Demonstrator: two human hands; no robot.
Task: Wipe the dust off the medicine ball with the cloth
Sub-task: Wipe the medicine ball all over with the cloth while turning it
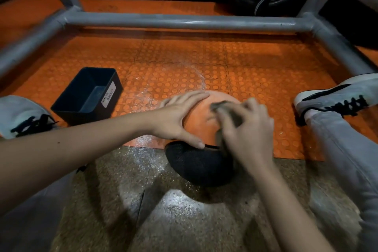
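ball [200,126] lies on floor [163,210] at mat [255,80] edge | steadied by flat, spread left hand [180,116] | cloth [222,108] is clutched in right hand [245,129] and pressed on orange top | wiping judged midway: top looks clean, black lower half judged undone

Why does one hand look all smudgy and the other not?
Head view: the right hand and its cloth are motion-blurred, probably from rubbing; the left hand on the medicine ball is sharp; glare brightens the speckled floor.

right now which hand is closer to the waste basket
Left. The left hand lies between the waste basket and the right hand, both on the medicine ball.
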